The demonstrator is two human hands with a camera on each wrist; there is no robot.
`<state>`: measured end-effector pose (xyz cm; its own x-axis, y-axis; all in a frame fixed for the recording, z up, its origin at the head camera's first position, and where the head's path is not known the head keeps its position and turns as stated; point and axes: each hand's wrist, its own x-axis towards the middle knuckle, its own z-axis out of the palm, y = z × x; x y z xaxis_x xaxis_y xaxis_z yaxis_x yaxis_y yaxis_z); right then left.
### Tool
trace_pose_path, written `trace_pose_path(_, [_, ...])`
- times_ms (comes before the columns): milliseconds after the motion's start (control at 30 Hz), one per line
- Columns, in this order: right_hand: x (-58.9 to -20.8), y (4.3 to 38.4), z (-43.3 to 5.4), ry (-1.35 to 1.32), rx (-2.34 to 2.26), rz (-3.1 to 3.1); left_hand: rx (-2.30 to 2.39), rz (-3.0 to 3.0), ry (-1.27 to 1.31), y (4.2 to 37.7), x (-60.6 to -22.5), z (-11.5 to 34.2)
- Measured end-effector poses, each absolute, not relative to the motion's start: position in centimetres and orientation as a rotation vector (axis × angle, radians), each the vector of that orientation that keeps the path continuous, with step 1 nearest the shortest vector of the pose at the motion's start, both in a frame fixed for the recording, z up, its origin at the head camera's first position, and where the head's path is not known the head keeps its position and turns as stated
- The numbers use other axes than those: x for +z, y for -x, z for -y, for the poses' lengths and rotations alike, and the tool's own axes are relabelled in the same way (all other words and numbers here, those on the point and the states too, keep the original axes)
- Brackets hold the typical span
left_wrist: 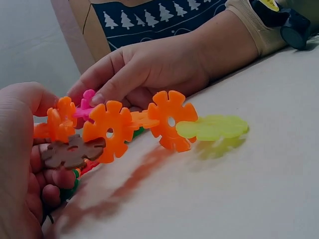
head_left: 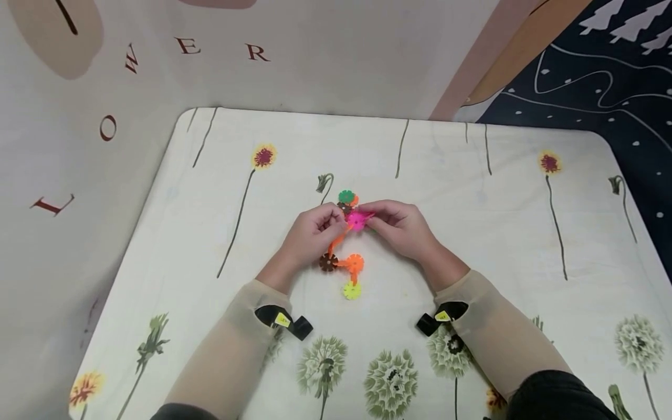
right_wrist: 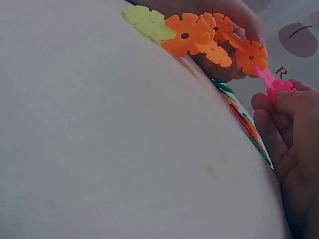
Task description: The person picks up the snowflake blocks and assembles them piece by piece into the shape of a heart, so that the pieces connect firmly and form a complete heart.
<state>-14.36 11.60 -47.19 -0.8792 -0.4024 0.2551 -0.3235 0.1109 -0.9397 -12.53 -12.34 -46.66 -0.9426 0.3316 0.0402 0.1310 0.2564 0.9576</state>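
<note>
Several notched, flower-shaped plastic discs are linked in a chain between the two hands. My left hand (head_left: 312, 233) grips its upper part, at an orange disc (right_wrist: 251, 58). Between the thumb and fingers of my right hand (head_left: 401, 227) is a pink disc (right_wrist: 280, 87), pinched at the chain's end. A second pink piece (right_wrist: 265, 75) sits between it and the orange disc, touching both. Toward the body hang a brown disc (head_left: 328, 262), an orange disc (head_left: 355, 263) and a yellow-green disc (head_left: 352, 290). Fingers hide part of the chain.
Just beyond the hands lie other discs on the table, among them a green disc (head_left: 346, 196) and a dark brown disc (head_left: 343, 207). A white flower-print cloth (head_left: 472, 192) covers the table. Behind its far edge rises a lettered wall covering (head_left: 341, 64).
</note>
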Motion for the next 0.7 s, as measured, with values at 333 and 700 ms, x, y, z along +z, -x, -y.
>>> trace_pose_path(333, [-47.29, 14.32, -11.44, 0.881, -1.822, -2.452, 1.735, -2.298, -0.498, 12.58, -46.32, 12.47])
trace_pose_path(700, [-47.07, 15.02, -11.52, 0.643, -1.336, -2.889, 1.745, -2.327, -0.481, 12.66, -46.37, 12.29])
